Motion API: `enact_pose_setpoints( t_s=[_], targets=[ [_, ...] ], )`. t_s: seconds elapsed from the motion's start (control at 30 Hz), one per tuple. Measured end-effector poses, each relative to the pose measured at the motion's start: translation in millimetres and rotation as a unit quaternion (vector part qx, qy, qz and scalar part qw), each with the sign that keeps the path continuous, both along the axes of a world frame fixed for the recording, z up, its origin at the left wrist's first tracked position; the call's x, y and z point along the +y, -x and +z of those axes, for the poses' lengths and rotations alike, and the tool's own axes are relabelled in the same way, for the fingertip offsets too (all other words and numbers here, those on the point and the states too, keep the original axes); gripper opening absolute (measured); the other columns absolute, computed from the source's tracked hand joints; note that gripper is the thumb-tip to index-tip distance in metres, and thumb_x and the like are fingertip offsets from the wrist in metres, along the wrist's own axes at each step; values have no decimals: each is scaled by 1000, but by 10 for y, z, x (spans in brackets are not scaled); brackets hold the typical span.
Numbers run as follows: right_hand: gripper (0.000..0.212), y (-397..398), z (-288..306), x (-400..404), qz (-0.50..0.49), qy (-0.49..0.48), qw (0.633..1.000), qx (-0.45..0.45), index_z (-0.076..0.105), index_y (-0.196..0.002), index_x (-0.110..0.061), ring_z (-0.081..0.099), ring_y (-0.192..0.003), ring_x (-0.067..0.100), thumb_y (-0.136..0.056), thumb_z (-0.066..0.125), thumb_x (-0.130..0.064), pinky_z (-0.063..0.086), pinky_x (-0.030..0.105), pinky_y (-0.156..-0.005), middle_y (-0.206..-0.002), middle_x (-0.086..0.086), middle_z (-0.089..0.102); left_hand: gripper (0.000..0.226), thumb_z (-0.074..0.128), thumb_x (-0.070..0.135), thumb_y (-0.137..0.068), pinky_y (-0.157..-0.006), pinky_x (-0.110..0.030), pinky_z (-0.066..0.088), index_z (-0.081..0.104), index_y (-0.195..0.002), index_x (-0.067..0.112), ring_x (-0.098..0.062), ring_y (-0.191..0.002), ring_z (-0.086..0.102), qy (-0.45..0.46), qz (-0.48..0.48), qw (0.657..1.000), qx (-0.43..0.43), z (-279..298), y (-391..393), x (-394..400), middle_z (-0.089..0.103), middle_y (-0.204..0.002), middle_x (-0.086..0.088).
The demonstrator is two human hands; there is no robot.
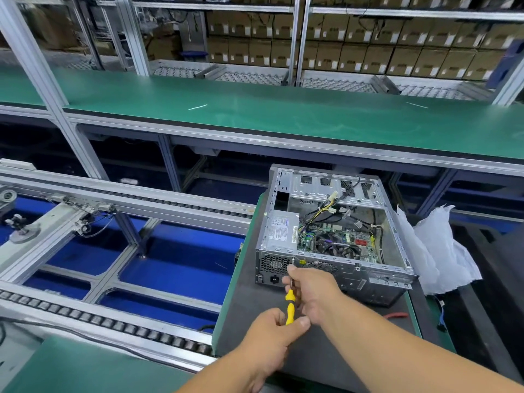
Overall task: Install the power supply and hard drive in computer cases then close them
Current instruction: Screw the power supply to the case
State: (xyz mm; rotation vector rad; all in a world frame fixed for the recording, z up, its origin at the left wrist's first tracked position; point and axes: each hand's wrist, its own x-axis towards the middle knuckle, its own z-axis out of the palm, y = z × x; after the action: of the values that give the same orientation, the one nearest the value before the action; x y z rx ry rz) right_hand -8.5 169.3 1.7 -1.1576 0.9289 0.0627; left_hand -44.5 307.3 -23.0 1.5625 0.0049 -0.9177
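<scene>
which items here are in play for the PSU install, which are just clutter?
In play: computer case, power supply, screwdriver, left hand, right hand.
Clutter: white wrapping, red-handled tool, cardboard boxes.

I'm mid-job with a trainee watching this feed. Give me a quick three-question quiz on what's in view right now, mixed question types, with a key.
1. True or false: the side panel of the computer case is already on.
2. Which hand holds the yellow handle of the screwdriver?
A. left hand
B. right hand
C. neither
3. Fill in: the screwdriver tip meets the case's rear panel beside the ______.

Key
1. False: the case is open on top, motherboard and cables showing.
2. A: the left hand grips the handle; the right hand pinches the shaft nearer the tip.
3. Power supply, the grey labelled box in the near left corner.
</scene>
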Motion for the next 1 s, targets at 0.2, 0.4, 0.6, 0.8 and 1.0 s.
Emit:
enact_pose_setpoints(
  t_s=[0.2, 0.4, 0.6, 0.8, 1.0],
  targets=[
    [14, -79, 11, -8, 18, -2, 1000, 13, 65, -101, -7, 64, -56, 13, -106, 53, -13, 41, 23, -47, -68, 4, 76, 31, 65, 43, -96, -45, -23, 18, 44, -95, 21, -13, -47, 20, 23, 0, 998, 51, 55, 6, -38, 30, -58, 1],
    [25, -81, 11, -6, 0, -41, 999, 9, 67, -104, -8, 68, -65, 16, -107, 43, -11, 42, 26, -57, -74, 5, 78, 18, 47, 26, -100, -54, -29, 8, 57, -91, 14, -16, -49, 19, 78, 45, 991, 103, 37, -51, -98, 37, -57, -6],
    [7, -87, 29, -35, 18, -17, 1000, -4, 65, -106, -10, 70, -57, 11, -103, 58, -11, 44, 24, -53, -71, 3, 77, 14, 47, 25, -103, -48, -25, 16, 44, -91, 18, -14, -47, 24, 43, 56, 997, 39, -41, -24, -169, 35, -57, -2],
    [23, -134, 9, -25, 13, -43, 999, -12, 65, -101, -6, 69, -57, 13, -108, 43, -6, 46, 28, -60, -69, 5, 75, 18, 58, 28, -101, -47, -25, 17, 46, -94, 16, -14, -46, 25, 70, 103, 991, 53, -19, 27, -190, 37, -57, -2],
    [31, -129, 43, -56, 28, -62, 998, -15, 64, -107, -7, 71, -67, 15, -110, 33, -7, 45, 31, -59, -85, 7, 78, 15, 48, 23, -103, -50, -25, 11, 56, -102, 10, -15, -49, 18, 223, 190, 938, 185, 64, 50, -192, 31, -60, -8]
  ],
)
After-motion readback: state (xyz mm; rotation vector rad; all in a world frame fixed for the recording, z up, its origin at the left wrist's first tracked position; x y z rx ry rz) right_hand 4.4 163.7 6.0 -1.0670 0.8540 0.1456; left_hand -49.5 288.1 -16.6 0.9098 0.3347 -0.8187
